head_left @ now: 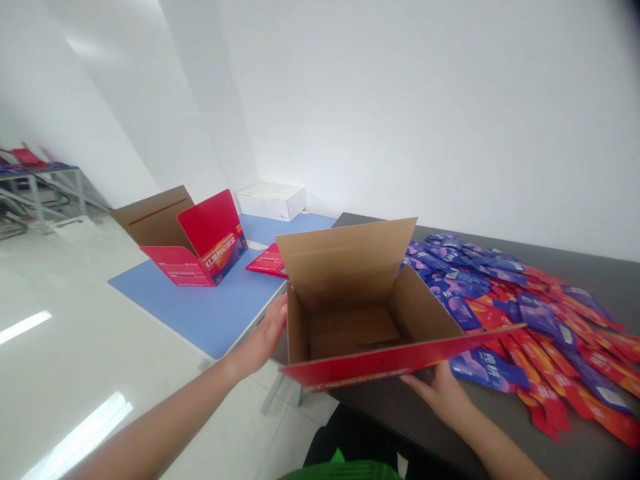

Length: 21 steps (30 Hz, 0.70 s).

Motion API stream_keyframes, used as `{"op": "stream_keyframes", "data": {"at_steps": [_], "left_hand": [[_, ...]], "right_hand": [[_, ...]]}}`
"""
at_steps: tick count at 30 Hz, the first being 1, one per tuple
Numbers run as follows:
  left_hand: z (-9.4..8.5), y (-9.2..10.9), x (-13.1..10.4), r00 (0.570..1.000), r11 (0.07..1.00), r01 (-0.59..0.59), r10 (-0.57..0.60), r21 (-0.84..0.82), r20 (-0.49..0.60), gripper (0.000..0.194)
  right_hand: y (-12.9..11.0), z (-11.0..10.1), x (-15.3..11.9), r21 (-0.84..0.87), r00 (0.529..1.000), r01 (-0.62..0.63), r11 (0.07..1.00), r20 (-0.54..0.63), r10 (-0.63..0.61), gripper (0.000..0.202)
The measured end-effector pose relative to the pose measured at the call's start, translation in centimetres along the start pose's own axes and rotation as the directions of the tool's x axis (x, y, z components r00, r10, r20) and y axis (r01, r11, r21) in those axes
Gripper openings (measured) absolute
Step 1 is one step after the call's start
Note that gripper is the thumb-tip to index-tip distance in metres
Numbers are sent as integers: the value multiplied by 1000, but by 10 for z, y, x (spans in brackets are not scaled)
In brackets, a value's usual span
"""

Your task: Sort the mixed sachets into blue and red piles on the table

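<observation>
Something green and perforated (340, 471) pokes up at the bottom edge, closest of all; from there my eye goes to the far left, where a distant table (56, 169) bears red and blue items (27, 157). Next comes a red box (213, 233), flaps up, on a blue tabletop (200, 313), with a white box (267, 200) near the wall and a flat red piece (270, 261) to its right. The person's left hand (273, 327) presses along the left wall of an open carton (350, 320), held between both hands near the corner of a dark table (380, 403) (whether its base touches, I can't tell). The right hand (440, 397) grasps it below the red front flap, fingers partly hidden. Rightmost, purple-blue and orange-red packets (530, 333) spread over the dark table.
</observation>
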<state>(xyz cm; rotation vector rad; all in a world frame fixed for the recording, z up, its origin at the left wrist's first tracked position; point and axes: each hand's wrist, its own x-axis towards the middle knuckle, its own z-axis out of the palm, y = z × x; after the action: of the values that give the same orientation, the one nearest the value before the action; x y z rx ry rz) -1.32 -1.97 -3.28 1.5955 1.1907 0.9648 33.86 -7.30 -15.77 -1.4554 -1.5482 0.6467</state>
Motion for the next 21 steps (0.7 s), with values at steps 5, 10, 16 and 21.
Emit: {"op": "stream_keyframes", "data": {"at_steps": [5,10,16,21], "left_hand": [[-14,32,-24,836,835,523,-465,-169,290,67],[-24,58,-24,855,867,489,-454,-100,250,24],[-41,61,-12,882,896,438,-413,-74,229,7],[-79,67,32,858,783,493,-509,-380,64,19]], "right_hand": [[-7,4,0,48,999,45,998,19,-46,47],[-11,10,5,44,991,120,992,55,-123,39],[-31,15,15,1,976,217,976,-24,-216,67],[-36,10,21,70,948,285,956,-166,-270,90]]}}
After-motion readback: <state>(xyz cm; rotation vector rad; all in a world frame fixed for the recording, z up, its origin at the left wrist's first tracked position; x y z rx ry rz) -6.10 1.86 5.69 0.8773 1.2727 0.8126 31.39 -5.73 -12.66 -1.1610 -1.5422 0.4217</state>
